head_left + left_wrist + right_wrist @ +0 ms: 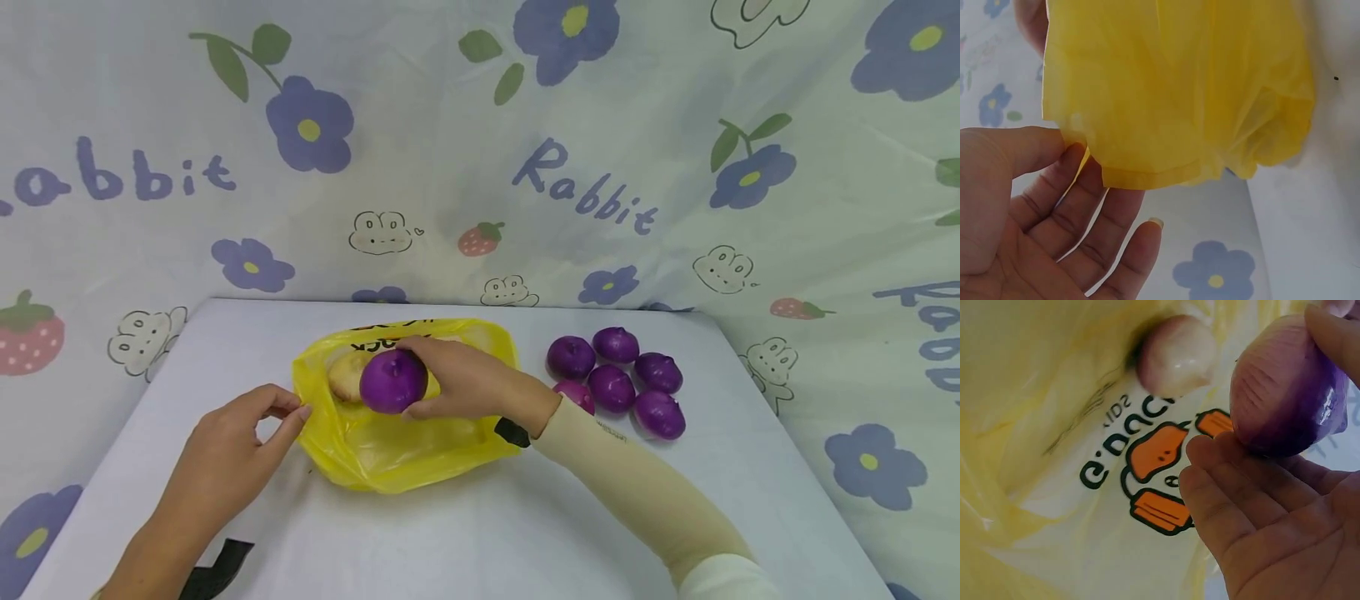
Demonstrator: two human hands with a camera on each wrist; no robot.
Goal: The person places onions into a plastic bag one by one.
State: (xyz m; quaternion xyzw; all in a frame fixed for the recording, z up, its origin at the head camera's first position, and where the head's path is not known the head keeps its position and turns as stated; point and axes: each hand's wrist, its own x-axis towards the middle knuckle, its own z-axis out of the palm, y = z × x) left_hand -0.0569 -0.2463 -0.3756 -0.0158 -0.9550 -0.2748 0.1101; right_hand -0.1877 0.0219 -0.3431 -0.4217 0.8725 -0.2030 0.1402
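Observation:
A yellow plastic bag [420,475] lies with its mouth spread open on the white table. My left hand [228,454] pinches the bag's left rim between thumb and fingertips; in the left wrist view the thin film [1141,112] hangs from that pinch. Over the bag's mouth, my right hand [472,379] grips a shiny purple onion [394,382] between thumb and fingers. The right wrist view shows this onion [1288,387] with a paler, streaked side. Behind it, inside the bag, sits a paler round onion [1179,356], which looks yellowish in the head view.
Several purple onions [611,389] lie grouped on the table right of the bag, partly behind the right forearm. A patterned cloth [442,167] with flowers and rabbits hangs behind the white table [465,542]. Black straps [217,571] show at the wrists.

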